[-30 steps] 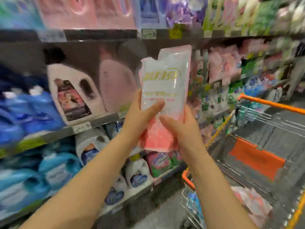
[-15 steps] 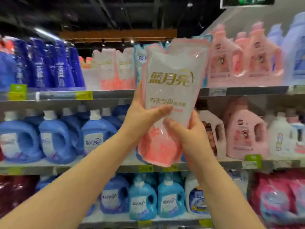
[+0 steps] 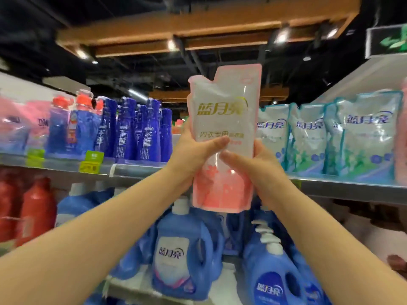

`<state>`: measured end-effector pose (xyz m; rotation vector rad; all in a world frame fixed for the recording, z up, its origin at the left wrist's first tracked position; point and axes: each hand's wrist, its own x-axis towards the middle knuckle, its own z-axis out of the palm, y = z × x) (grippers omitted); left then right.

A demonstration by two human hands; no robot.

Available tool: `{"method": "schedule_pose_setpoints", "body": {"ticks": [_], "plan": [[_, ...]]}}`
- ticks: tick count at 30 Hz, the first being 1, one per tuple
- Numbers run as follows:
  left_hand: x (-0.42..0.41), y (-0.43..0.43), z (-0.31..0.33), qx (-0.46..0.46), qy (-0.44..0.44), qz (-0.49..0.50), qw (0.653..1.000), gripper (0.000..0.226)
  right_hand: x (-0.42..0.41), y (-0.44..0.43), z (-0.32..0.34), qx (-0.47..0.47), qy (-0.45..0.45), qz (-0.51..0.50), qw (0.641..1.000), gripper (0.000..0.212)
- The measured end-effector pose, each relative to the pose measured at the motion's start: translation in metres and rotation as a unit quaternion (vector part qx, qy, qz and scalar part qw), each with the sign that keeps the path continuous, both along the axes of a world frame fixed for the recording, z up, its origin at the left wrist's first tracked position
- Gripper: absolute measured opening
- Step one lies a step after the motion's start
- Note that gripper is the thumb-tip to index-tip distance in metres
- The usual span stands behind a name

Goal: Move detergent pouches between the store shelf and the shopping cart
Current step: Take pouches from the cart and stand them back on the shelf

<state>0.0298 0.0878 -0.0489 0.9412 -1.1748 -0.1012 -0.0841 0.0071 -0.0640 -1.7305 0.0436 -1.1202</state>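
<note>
A pink and white detergent pouch [image 3: 224,119] with gold lettering stands upright in front of the top shelf [image 3: 136,168]. My left hand [image 3: 193,155] grips its left side, thumb across the front. My right hand [image 3: 253,166] grips its right side, thumb pressed on the front. Both arms reach up and forward. The shopping cart is out of view.
Teal and white pouches [image 3: 330,137] stand in a row on the top shelf to the right. Dark blue bottles [image 3: 136,130] stand to the left. Blue detergent jugs [image 3: 180,254] fill the shelf below, with red bottles [image 3: 33,210] at far left.
The view has swung from the cart and lower shelves up to the top shelf. Both hands have lifted the pouch higher, keeping the same grip.
</note>
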Motion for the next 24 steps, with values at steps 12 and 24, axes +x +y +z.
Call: {"method": "schedule_pose_setpoints", "body": {"ticks": [12, 24], "plan": [[0.126, -0.092, 0.106, 0.026, -0.025, 0.014, 0.999, 0.070, 0.130, -0.100, 0.110, -0.092, 0.050, -0.003, 0.994, 0.039], [0.221, -0.190, 0.066, 0.105, -0.005, 0.021, 0.994, 0.067, 0.218, -0.187, 0.082, -0.012, 0.168, -0.035, 0.985, 0.035]]}}
